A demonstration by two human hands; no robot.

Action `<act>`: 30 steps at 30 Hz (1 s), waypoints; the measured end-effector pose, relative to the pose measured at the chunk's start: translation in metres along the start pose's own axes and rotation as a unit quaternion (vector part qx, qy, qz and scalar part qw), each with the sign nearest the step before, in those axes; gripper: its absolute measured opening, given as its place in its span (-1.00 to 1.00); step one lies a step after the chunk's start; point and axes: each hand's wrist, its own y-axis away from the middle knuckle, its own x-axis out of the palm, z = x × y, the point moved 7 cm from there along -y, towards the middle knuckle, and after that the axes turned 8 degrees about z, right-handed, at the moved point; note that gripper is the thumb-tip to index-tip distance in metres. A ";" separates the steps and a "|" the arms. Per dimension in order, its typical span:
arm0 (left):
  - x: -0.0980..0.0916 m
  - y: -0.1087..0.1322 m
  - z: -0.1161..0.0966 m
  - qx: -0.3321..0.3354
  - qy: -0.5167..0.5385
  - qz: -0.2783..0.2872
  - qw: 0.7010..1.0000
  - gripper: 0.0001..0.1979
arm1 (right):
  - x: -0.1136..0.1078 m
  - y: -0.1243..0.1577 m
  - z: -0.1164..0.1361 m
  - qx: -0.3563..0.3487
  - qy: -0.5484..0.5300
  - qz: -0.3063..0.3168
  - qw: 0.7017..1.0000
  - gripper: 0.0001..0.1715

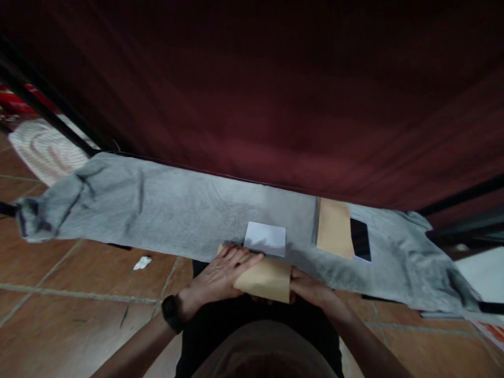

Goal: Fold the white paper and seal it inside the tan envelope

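Note:
A brown paper piece that looks like an envelope (268,278) is held over my lap, at the near edge of the grey cloth. Across its left part lies my left hand (224,270), back upward, fingers close together and thumb along the paper. My right hand (305,286) grips its right end, with some fingertips showing dimly beneath the near edge. Just beyond the envelope, a white card (265,238) rests on the cloth, partly shaded by my hands. Whether anything is inside the envelope cannot be seen.
The grey cloth (177,205) covers a long narrow surface. To the right lie brown envelopes (334,228) beside a dark phone (360,239). A dark red curtain (252,131) hangs behind, with black bars at both sides. A white scrap (142,262) lies on the tiled floor.

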 end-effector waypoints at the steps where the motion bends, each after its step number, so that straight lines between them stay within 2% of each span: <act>1: -0.003 0.007 0.013 -0.026 -0.010 -0.004 1.000 -0.01 | -0.009 -0.002 0.001 -0.004 -0.008 0.004 1.000 -0.59; 2: -0.006 0.014 0.028 -0.057 -0.021 -0.013 0.998 0.00 | -0.022 -0.006 0.003 -0.014 0.001 -0.019 1.000 -0.56; 4: -0.011 0.029 0.054 -0.120 -0.042 -0.026 0.992 0.01 | -0.054 -0.015 0.007 -0.041 0.079 -0.143 0.986 -0.54; 6: -0.015 0.041 0.072 -0.149 -0.069 -0.036 0.986 0.01 | -0.078 -0.022 0.011 -0.034 0.226 -0.287 0.930 -0.59; 8: -0.015 0.050 0.084 -0.166 -0.096 -0.044 0.980 -0.01 | -0.081 -0.034 0.011 0.008 0.352 -0.355 0.866 -0.60; 10: -0.012 0.057 0.092 -0.179 -0.113 -0.050 0.976 -0.02 | -0.073 -0.048 0.007 0.060 0.429 -0.382 0.817 -0.54; 11: -0.010 0.060 0.096 -0.185 -0.117 -0.052 0.974 -0.02 | -0.067 -0.054 0.006 0.077 0.452 -0.386 0.801 -0.50; 13: -0.006 0.066 0.103 -0.195 -0.117 -0.053 0.972 0.00 | -0.057 -0.064 0.005 0.100 0.473 -0.384 0.787 -0.45; 16: 0.001 0.074 0.114 -0.216 -0.110 -0.053 0.969 0.00 | -0.054 -0.070 0.003 0.128 0.449 -0.375 0.801 -0.52; 18: 0.005 0.078 0.120 -0.234 -0.101 -0.051 0.966 0.01 | -0.059 -0.070 0.000 0.136 0.411 -0.377 0.819 -0.65; 20: 0.008 0.080 0.124 -0.248 -0.090 -0.041 0.964 0.03 | -0.065 -0.068 -0.002 0.112 0.369 -0.378 0.841 -0.80; 22: 0.008 0.080 0.126 -0.254 -0.082 -0.028 0.963 0.04 | -0.071 -0.065 -0.001 0.054 0.319 -0.378 0.867 -0.88; 24: 0.006 0.078 0.126 -0.254 -0.078 -0.020 0.964 0.04 | -0.077 -0.058 0.004 -0.023 0.254 -0.389 0.885 -0.85; 27: 0.002 0.075 0.123 -0.245 -0.073 -0.018 0.967 0.02 | -0.086 -0.043 0.016 -0.137 0.149 -0.415 0.887 -0.75; 30: -0.001 0.072 0.121 -0.244 -0.075 -0.026 0.967 0.02 | -0.086 -0.037 0.025 -0.196 0.080 -0.399 0.892 -0.69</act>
